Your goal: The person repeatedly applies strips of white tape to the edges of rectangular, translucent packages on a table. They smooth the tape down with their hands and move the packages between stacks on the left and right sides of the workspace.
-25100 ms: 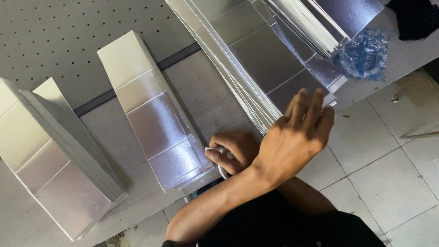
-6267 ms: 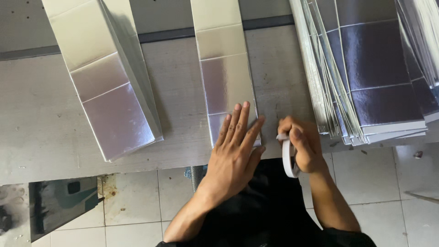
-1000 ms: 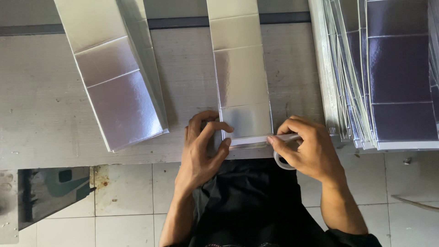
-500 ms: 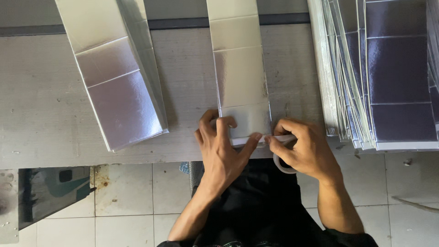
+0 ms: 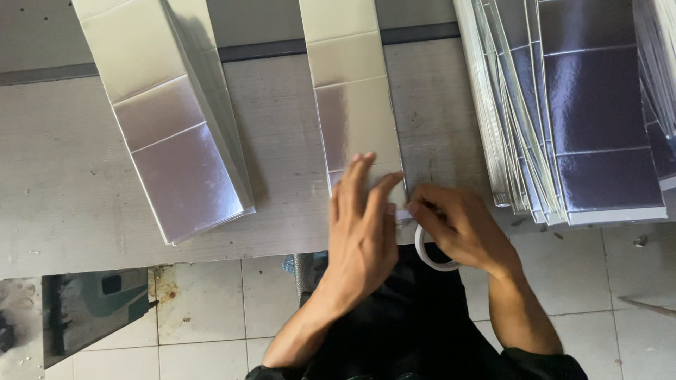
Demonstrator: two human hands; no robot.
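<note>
A long silver foil-faced strip point(image 5: 352, 105) lies on the grey worktable point(image 5: 63, 183), its near end at the table's front edge. My left hand point(image 5: 362, 225) lies flat on that near end with fingers spread. My right hand point(image 5: 461, 229) is just to the right of it, pinching a roll of white tape point(image 5: 429, 257) whose ring hangs below the table edge. A short bit of tape runs from my right fingers toward the strip's corner.
A stack of similar silver strips point(image 5: 169, 119) lies to the left. A thick fanned pile of silver sheets point(image 5: 577, 112) fills the right and overhangs the edge. Below the table are white floor tiles point(image 5: 204, 309) and a dark panel point(image 5: 84, 309).
My left hand has slid rightward along the strip's near end and flattened out, closing on my right hand, which stays at the strip's corner with the tape roll.
</note>
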